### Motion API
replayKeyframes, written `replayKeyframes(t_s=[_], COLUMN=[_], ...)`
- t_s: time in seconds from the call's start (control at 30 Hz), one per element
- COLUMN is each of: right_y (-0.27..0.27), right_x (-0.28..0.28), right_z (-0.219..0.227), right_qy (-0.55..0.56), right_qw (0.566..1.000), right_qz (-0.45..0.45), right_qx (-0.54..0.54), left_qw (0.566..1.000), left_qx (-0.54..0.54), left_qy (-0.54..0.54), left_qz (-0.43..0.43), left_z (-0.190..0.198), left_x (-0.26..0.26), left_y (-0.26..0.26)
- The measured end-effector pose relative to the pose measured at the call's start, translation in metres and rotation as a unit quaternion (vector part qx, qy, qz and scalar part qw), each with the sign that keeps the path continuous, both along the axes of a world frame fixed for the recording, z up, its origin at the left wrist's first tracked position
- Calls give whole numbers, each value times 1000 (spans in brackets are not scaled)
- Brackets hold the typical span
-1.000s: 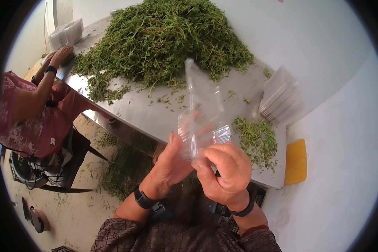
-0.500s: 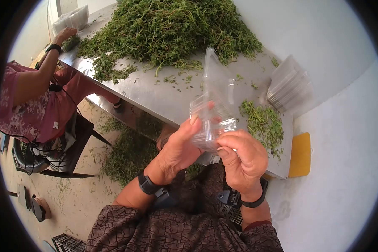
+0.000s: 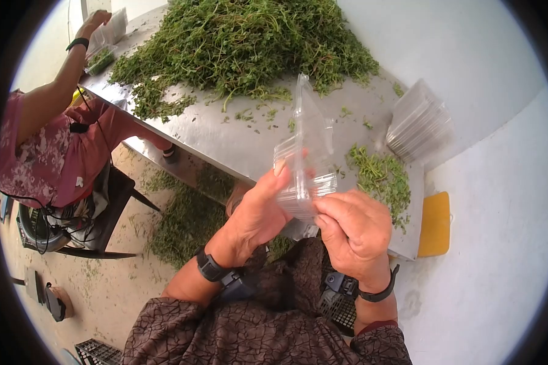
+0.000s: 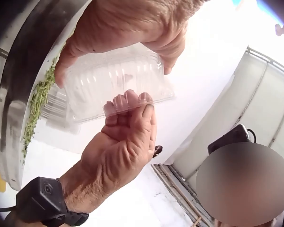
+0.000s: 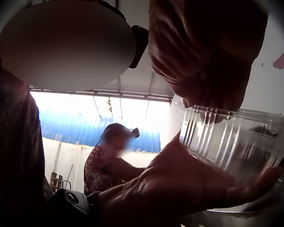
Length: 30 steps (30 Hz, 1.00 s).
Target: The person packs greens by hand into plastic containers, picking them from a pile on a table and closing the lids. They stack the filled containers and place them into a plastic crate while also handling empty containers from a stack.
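Clear plastic containers (image 3: pixel 295 182), seemingly nested with a raised lid (image 3: pixel 313 121), are held up between both hands in the head view. The left hand (image 3: pixel 259 207) grips the container's side, thumb on the near face and fingers behind it. At the near right edge the right hand (image 3: pixel 356 234) pinches the rim between thumb and fingers. The left wrist view shows the container (image 4: pixel 116 82) spanned by the left hand (image 4: pixel 128 26), with the right hand's (image 4: pixel 123 146) fingertips at its edge. In the right wrist view the left palm lies under the ribbed container (image 5: pixel 232 142).
A large heap of green stems (image 3: pixel 243 48) covers the back of the metal table (image 3: pixel 207 146). On the right are a small green pile (image 3: pixel 380 182), a container stack (image 3: pixel 420 125) and a yellow board (image 3: pixel 435 225). Another person (image 3: pixel 49 140) sits at left near a filled container (image 3: pixel 100 61).
Compared with a second ago, the hands and container stand further right in the head view, still held the same way. The other person's hand has risen off the filled container towards the stack behind.
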State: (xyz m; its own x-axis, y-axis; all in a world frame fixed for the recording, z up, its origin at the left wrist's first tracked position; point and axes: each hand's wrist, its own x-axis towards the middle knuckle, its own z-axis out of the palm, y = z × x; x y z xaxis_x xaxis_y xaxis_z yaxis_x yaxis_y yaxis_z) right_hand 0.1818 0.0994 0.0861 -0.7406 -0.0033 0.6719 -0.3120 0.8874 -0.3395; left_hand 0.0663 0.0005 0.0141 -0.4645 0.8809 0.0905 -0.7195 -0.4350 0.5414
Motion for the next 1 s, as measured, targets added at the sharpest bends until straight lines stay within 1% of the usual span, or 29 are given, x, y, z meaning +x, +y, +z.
replayKeyframes(t_s=[0.07,0.1,0.17,0.5,0.57,0.67,0.9,0.97,1.0], right_y=[1,2,3,15,17,18,24,26,30], right_x=[1,2,2,-3,-3,-4,-3,-1,2], right_z=[1,2,3,-1,0,0,-4,-4,-2], right_qy=[-19,-19,-36,-16,-12,-1,10,52,54], right_qw=[1000,1000,998,998,993,990,992,987,987], right_qz=[-3,-3,-11,4,-11,-26,-45,-78,-79], right_qx=[25,25,40,64,115,136,121,128,128], left_qw=[999,999,1000,1000,1000,1000,1000,1000,1000], left_qx=[25,25,-17,-18,-28,-22,-15,-1,-2], left_qy=[-36,-36,14,12,3,3,11,4,5], left_qz=[-24,-25,4,-14,-4,1,-5,-7,-8], left_z=[-4,-3,-1,-5,-4,-5,0,2,-2], left_x=[-1,-1,-1,-5,-4,-3,-1,-1,-2], left_y=[-1,-1,1,7,9,13,16,15,13])
